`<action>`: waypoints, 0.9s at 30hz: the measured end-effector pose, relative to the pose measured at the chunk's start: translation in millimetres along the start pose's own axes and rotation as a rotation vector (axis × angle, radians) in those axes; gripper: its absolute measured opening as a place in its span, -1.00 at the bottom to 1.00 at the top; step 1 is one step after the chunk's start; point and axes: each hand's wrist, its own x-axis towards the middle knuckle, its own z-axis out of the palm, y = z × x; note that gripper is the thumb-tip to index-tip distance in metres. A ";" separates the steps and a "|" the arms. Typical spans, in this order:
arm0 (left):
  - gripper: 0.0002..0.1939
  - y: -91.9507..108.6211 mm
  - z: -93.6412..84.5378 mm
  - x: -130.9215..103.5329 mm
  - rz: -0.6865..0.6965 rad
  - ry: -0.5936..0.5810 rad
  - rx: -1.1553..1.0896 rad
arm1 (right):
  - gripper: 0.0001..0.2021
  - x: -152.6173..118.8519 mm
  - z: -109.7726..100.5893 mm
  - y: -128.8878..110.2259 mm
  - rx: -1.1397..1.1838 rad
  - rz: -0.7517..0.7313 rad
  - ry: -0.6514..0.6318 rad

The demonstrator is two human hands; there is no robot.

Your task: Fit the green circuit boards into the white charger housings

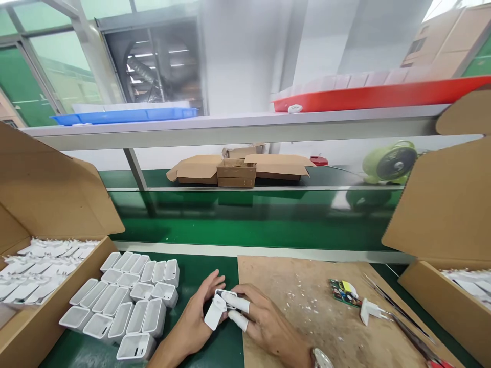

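Observation:
My left hand (197, 319) is closed round a small white plastic part (215, 312), low in the middle of the view. White covers sit on two fingers of my right hand (264, 322), which pinches the same part from the right. Several white open plastic housings (134, 317) stand in rows on the green bench, left of my left hand. On the brown board (299, 312), to the right, lie a small circuit board (344, 292), a white piece with thin leads (370, 311), tweezers (399, 306) and a red-handled tool (418, 345).
An open cardboard box (76, 286) with white parts stands at the left, another (448, 286) at the right. Behind are flattened boxes (236, 174) and a green fan (391, 162). A shelf (238, 128) above holds a blue tray (126, 116) and a red tray (376, 97).

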 end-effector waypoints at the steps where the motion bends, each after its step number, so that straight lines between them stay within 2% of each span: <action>1: -0.20 1.8 1.6 0.8 0.013 0.041 -0.049 | -0.65 0.2 0.5 0.4 -0.002 -0.010 -0.015; 6: -0.40 12.3 10.2 5.4 0.031 0.221 -0.288 | -0.61 -1.8 8.5 6.1 0.012 -0.030 -0.006; 11: -0.47 14.3 28.2 11.4 0.068 0.369 -0.316 | -0.54 -4.1 13.7 10.7 -0.062 -0.088 -0.004; 13: -0.56 14.5 32.5 11.4 0.138 0.376 -0.277 | -0.54 -5.8 15.8 12.7 -0.089 -0.099 0.013; 16: -0.69 15.7 27.6 5.9 0.259 0.292 -0.155 | -0.51 -9.9 20.3 15.9 -0.131 -0.096 0.029; 18: -0.54 17.1 16.6 1.1 0.295 0.226 -0.111 | -0.47 -11.4 22.7 16.0 -0.148 -0.085 0.030; 20: -0.33 19.4 3.6 -0.8 0.227 0.206 -0.166 | -0.45 -10.2 22.8 14.2 -0.154 -0.076 0.026; 21: -0.30 21.3 -2.0 0.2 0.163 0.217 -0.213 | -0.45 -8.9 21.8 13.1 -0.155 -0.071 0.028; 23: -0.35 27.0 -8.4 5.4 0.035 0.269 -0.293 | -0.45 -7.3 18.2 13.0 -0.158 -0.082 0.039; 25: -0.36 34.4 -7.4 13.6 -0.034 0.338 -0.325 | -0.43 -9.3 15.5 19.4 -0.166 -0.125 0.059; 27: -0.25 40.3 -1.2 24.3 -0.072 0.409 -0.346 | -0.36 -13.6 18.3 35.9 -0.169 -0.160 0.076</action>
